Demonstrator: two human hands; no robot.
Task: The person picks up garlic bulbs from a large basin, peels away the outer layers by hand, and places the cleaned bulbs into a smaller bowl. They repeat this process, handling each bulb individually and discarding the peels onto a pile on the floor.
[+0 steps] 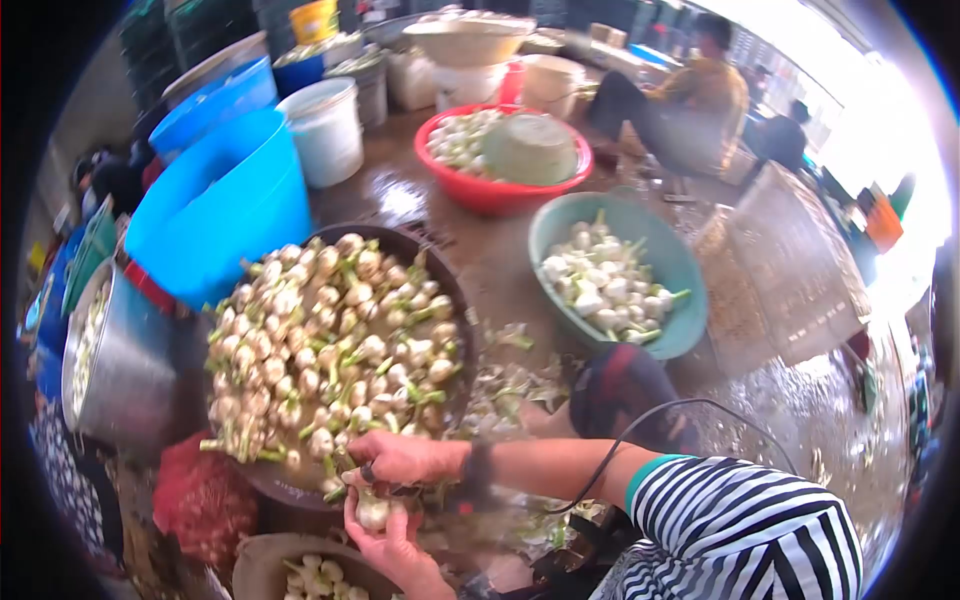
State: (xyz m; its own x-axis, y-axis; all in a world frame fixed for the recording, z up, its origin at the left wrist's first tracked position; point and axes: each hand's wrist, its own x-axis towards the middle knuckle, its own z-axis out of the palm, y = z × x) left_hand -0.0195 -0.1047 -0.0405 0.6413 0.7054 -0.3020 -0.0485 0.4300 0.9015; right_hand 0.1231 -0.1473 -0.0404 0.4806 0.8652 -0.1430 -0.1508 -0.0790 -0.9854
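Near the rim of a large dark tub (pixel 462 330) heaped with garlic bulbs (pixel 320 330), both my hands are together. My left hand (pixel 385 548) is closed around a garlic bulb (pixel 373 512), palm up. Just above it, my right hand (pixel 405 458), with a dark band at the wrist, is closed at the bulb's stem end; whatever is between its fingers is too small to make out. Below my hands, a pale container (pixel 262 562) holds a few bulbs.
A green basin (pixel 690 300) of whiter bulbs is at right, a red basin (pixel 490 192) behind it. A blue tub (pixel 225 210) and white bucket (pixel 325 135) stand back left. A red net sack (pixel 200 495) lies left. Another person (pixel 705 100) sits at back right.
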